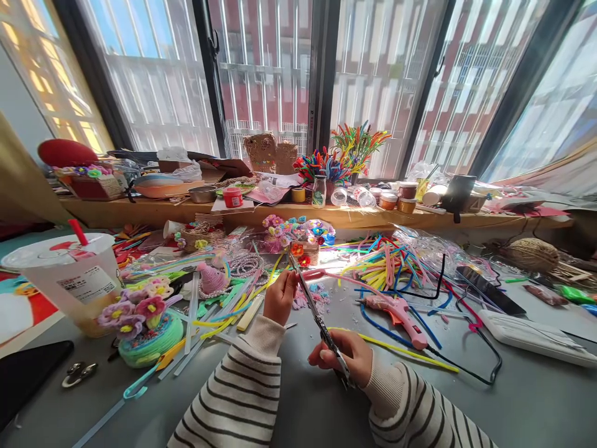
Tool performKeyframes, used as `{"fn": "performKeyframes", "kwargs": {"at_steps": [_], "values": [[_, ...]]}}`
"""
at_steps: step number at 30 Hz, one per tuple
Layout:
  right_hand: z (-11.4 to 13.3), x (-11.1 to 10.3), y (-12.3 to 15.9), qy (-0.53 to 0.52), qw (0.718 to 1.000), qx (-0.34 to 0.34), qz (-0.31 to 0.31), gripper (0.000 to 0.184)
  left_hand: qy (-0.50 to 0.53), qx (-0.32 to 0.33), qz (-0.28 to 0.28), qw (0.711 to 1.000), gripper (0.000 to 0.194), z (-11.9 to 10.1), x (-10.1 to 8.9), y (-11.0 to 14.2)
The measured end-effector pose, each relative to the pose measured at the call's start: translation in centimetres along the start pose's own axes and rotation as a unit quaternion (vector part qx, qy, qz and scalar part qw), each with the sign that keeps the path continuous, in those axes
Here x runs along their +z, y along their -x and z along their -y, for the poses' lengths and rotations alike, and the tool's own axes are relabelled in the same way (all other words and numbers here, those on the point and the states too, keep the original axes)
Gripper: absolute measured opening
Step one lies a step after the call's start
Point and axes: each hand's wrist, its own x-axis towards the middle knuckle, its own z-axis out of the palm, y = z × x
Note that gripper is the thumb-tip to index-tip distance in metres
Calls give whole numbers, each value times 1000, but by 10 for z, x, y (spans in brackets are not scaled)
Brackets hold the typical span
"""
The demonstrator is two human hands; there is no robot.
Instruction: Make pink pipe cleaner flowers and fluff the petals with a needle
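Observation:
My left hand (281, 297) is closed in a pinch at the middle of the table, on the end of a pink pipe cleaner (314, 274) that stretches off to the right. My right hand (347, 356) is wrapped round the handle end of long dark metal scissors (319, 318), seen nearly edge-on. Their blades point up and away, with the tip beside my left fingertips. Whether the blades touch the pipe cleaner cannot be made out. A pink hot glue gun (396, 317) lies right of my right hand, and a yellow pipe cleaner (401, 351) runs just beyond it.
On the left stand a drink cup (88, 280) with a red straw and a turquoise pot of fuzzy flowers (149, 339). A heap of coloured pipe cleaners (392, 264), a phone (489, 289) and a white case (536, 336) lie right. A cluttered ledge (261, 214) spans the back.

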Motion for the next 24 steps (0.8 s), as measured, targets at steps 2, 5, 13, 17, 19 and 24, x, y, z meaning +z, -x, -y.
{"fn": "performKeyframes", "kwargs": {"at_steps": [2, 5, 13, 17, 19, 24], "values": [[0, 0, 0, -8, 1000, -3, 7, 40, -11, 13, -11, 1000, 26, 1, 2, 1], [0, -1, -1, -18, 1000, -11, 12, 40, -17, 27, -25, 999, 24, 0, 4, 2], [1, -2, -2, -21, 1000, -12, -3, 36, 30, 20, -40, 999, 24, -3, 7, 4], [0, -3, -1, -16, 1000, -14, -6, 35, 31, 7, -48, 998, 24, -2, 6, 5], [0, -3, 0, -10, 1000, -16, -6, 35, 46, 1, -48, 998, 22, 0, 6, 5], [1, -3, -1, -14, 1000, -24, 2, 36, 99, -12, -71, 992, 24, 2, 9, 6]]}}
